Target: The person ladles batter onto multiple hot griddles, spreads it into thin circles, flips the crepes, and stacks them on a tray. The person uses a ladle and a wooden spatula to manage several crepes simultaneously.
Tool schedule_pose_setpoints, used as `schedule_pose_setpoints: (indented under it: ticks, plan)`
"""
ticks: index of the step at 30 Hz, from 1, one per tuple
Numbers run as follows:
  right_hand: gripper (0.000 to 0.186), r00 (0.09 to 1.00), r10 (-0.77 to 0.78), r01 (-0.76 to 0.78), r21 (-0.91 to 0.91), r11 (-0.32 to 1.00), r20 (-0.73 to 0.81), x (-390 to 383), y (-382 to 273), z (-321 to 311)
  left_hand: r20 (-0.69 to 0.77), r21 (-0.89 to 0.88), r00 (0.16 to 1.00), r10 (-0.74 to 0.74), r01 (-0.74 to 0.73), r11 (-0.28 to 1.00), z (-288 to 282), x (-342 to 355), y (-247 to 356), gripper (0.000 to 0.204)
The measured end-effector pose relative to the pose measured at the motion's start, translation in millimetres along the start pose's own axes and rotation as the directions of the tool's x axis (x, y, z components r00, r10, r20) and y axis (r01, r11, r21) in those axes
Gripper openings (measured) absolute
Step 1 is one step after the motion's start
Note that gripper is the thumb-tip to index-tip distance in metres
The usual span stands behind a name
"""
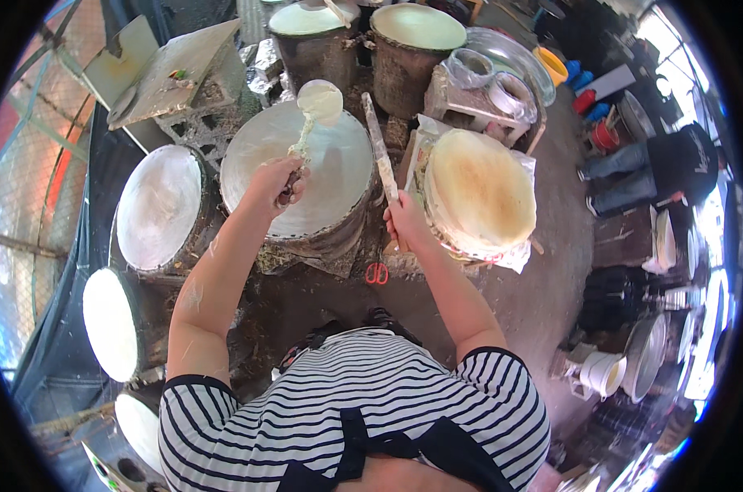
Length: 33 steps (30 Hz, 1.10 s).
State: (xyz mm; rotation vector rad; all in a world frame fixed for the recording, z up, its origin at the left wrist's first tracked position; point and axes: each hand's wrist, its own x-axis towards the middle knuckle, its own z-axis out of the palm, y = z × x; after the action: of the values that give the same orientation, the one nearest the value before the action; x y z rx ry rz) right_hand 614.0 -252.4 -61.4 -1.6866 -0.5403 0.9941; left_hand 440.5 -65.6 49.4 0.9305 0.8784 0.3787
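My left hand (283, 182) is closed around the crusted handle of a ladle (320, 100), whose pale round bowl is over the far part of a wide, whitish round cooking surface (330, 184) on a drum-like base. In my right hand (407, 221) is a long, flat wooden stick (379, 149), coated with dried pale residue and pointing away from me along the right side of that surface. Just right of this hand lies a stack of large, thin round flatbreads (482, 189), browned on top, with printed paper showing underneath.
More round white-topped drums (160, 209) line the left side. Two tall buckets (416, 61) of pale liquid stand at the back. Red-handled scissors (376, 273) are near my front. Plastic-wrapped rolls (470, 67) sit on a block. Another person (674, 168) is at the far right.
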Motion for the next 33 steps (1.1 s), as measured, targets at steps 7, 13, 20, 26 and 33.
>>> schedule_pose_setpoints:
  ticks: [7,13,20,26,33]
  plan:
    - [0.017,0.964,-0.187,0.159,-0.153,0.975,-0.188,-31,67,54,0.068,0.818,0.933,0.354,-0.255,0.516,-19,43,-59,0.026]
    - [0.028,0.888,-0.388,0.269,-0.405,0.874,-0.247,-26,71,83,0.240,0.964,0.772,0.588,-0.261,-0.051,-42,51,-87,0.048]
    - [0.028,0.858,-0.448,0.297,-0.469,0.832,-0.251,-24,54,91,0.145,0.987,0.775,0.615,-0.072,-0.142,-65,43,-75,0.054]
    - [0.026,0.866,-0.449,0.249,-0.587,0.770,-0.221,-8,42,90,0.075,0.997,0.760,0.645,-0.045,-0.062,-82,46,-77,0.056]
    - [0.028,0.887,-0.448,0.261,-0.680,0.686,-0.112,21,30,106,0.020,0.993,0.718,0.695,-0.096,0.071,-94,40,-78,0.054]
